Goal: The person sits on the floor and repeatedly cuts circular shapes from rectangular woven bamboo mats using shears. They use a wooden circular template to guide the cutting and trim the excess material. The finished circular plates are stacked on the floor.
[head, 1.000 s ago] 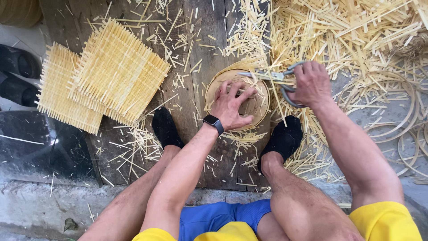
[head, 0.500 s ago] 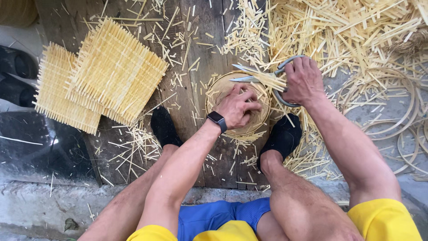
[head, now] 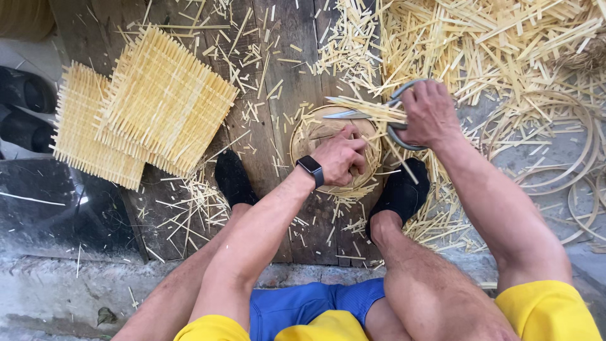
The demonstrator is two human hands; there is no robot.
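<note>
At centre frame I press my left hand, fingers curled shut, down on the round woven mat, which lies on the wooden boards between my black-socked feet. Just right of it my right hand has a closed grip on the scissors, blades parted around the mat's projecting strips. Two square woven mats lie upper left; loose strips heap upper right.

Dark smartwatch screen (left wrist)
</note>
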